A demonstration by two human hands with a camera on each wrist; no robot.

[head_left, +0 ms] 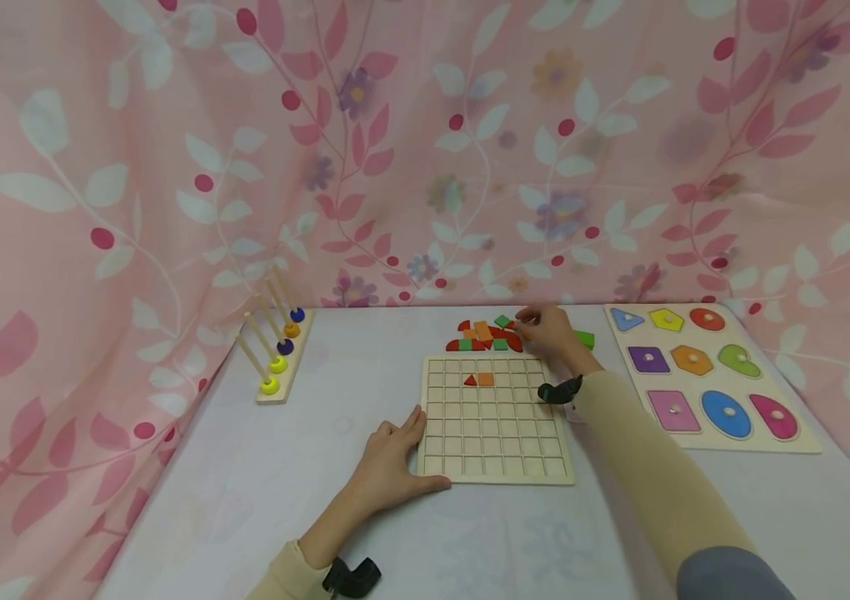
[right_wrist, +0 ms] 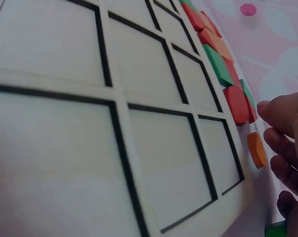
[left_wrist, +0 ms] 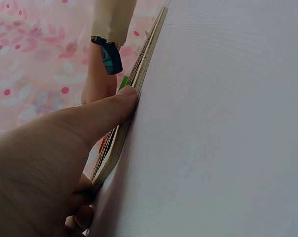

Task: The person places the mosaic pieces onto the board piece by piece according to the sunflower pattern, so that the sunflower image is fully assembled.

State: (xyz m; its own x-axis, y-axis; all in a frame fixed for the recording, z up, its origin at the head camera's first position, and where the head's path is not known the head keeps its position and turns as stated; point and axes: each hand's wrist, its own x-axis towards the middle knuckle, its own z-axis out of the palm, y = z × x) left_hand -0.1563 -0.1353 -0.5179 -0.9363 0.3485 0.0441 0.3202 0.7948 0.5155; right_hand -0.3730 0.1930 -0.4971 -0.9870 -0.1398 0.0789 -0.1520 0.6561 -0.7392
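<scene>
A pale wooden grid board [head_left: 500,421] lies flat on the table. On it sit a small red triangle [head_left: 470,381] and an orange square [head_left: 486,379], side by side. My left hand [head_left: 387,467] holds the board's near left corner, thumb [left_wrist: 114,102] along the near edge and fingers at the left side. Beyond the far edge lies a loose pile of red, orange and green pieces [head_left: 481,330]. My right hand [head_left: 545,329] hovers at the pile's right end with loosely curled fingers; no piece shows in it. An orange piece [right_wrist: 256,149] lies near its fingers.
A peg stand [head_left: 293,354] with yellow, orange and dark blue rings stands at the left. To the right lies a knobbed shape puzzle board [head_left: 710,379]. A green block [head_left: 585,338] sits beside the right hand. Flowered pink cloth [head_left: 425,167] hangs behind the table.
</scene>
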